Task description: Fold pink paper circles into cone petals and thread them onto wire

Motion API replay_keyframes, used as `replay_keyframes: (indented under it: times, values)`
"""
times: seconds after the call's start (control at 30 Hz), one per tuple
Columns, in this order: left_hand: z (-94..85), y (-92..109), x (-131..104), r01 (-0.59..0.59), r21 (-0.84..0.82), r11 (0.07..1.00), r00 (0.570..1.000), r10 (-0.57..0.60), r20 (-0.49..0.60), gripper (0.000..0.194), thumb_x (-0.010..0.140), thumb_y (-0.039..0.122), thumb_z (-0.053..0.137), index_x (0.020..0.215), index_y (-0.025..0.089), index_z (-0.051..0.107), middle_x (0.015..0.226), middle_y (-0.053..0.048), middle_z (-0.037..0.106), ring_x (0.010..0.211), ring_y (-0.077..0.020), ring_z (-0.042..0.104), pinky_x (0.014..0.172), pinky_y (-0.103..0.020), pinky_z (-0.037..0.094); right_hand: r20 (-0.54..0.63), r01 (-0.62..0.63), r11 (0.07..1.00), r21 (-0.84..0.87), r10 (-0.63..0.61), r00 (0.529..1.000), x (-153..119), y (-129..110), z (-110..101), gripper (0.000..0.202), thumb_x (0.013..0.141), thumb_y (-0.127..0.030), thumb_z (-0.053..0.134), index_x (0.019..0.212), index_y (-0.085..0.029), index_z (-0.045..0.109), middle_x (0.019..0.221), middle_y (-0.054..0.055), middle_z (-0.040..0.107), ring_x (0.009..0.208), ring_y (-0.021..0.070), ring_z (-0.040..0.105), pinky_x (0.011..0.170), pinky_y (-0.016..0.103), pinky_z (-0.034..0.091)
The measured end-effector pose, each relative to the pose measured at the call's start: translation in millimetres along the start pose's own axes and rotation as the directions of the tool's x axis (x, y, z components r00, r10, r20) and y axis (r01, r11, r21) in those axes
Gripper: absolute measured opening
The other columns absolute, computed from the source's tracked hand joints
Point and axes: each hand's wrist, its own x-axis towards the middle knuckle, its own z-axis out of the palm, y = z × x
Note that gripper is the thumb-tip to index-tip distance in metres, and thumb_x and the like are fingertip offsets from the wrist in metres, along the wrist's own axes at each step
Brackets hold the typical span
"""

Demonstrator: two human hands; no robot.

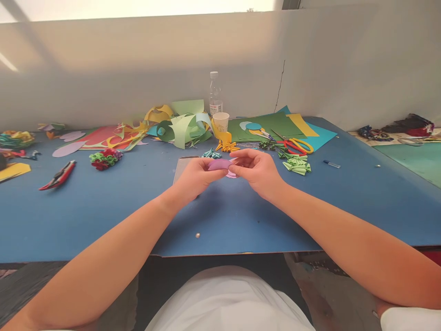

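Observation:
Between my two hands, above the middle of the blue table (227, 207), is a piece of purple paper (219, 164). My left hand (198, 174) pinches its left side between thumb and fingers. At the paper's right end, the thumb and fingers of my right hand (253, 169) are closed on it. Lighter pink-purple paper (231, 174) shows just below and behind, between the hands. A phone-like flat object (182, 166) lies partly hidden behind my left hand.
Behind my hands stand a paper cup (221, 122) and a bottle (215, 94). Scissors (299, 146) and light green paper cones (297, 165) lie right. Red pliers (59, 177) and a paper flower cluster (105, 158) lie left. Cut paper (186, 128) lines the back.

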Motion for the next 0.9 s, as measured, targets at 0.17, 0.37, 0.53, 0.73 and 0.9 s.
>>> replay_keyframes:
  times: [0.17,0.37,0.53,0.73,0.9]
  values:
    - [-0.2,-0.3,0.1,-0.002,0.006,1.000,1.000,0.002,0.010,0.022,0.075,0.041,0.080,0.080,0.020,0.078,0.067,0.000,0.056,0.060,-0.0127,0.044,0.053,-0.029,0.028,0.000,-0.012,1.000,-0.007,0.012,1.000,-0.9,-0.6,0.5,0.035,0.068,-0.030,0.089,0.099,-0.018,0.077,0.078,0.002,0.074,0.070,0.0176,0.068,0.070,0.038,0.059]
    - [-1.6,2.4,-1.5,0.013,0.003,1.000,0.998,-0.013,0.055,0.027,0.075,0.045,0.083,0.080,0.018,0.078,0.069,0.000,0.051,0.060,-0.0112,0.039,0.052,-0.028,0.024,0.007,-0.007,1.000,-0.027,0.007,1.000,-2.4,-3.7,0.2,0.030,0.070,-0.031,0.087,0.096,-0.019,0.076,0.069,-0.001,0.069,0.063,0.0152,0.062,0.059,0.032,0.052]
    - [-1.4,5.2,-2.8,0.022,-0.015,1.000,0.996,-0.021,0.087,0.029,0.074,0.047,0.083,0.083,0.020,0.079,0.069,0.002,0.049,0.058,-0.0097,0.034,0.051,-0.027,0.021,0.028,0.000,1.000,-0.031,0.000,1.000,-1.7,-3.4,0.7,0.030,0.072,-0.035,0.087,0.095,-0.020,0.075,0.075,0.002,0.072,0.068,0.0167,0.066,0.062,0.033,0.053]
    - [-0.4,6.0,-3.6,0.008,-0.046,0.999,0.998,-0.005,0.068,0.025,0.077,0.044,0.081,0.082,0.019,0.077,0.067,0.002,0.048,0.062,-0.0115,0.038,0.054,-0.028,0.025,0.015,0.028,0.999,-0.015,-0.028,0.999,-2.2,-2.9,0.8,0.038,0.071,-0.033,0.088,0.104,-0.022,0.074,0.082,0.001,0.073,0.071,0.0175,0.067,0.070,0.038,0.059]
    - [0.0,4.5,-3.0,0.015,-0.063,0.998,0.997,-0.010,0.073,0.025,0.076,0.043,0.083,0.077,0.019,0.076,0.068,0.000,0.050,0.062,-0.0119,0.040,0.053,-0.029,0.026,0.030,0.050,0.999,-0.021,-0.049,0.998,-1.2,-0.4,-0.5,0.034,0.072,-0.034,0.088,0.100,-0.021,0.074,0.078,0.001,0.072,0.070,0.0176,0.067,0.072,0.038,0.058]
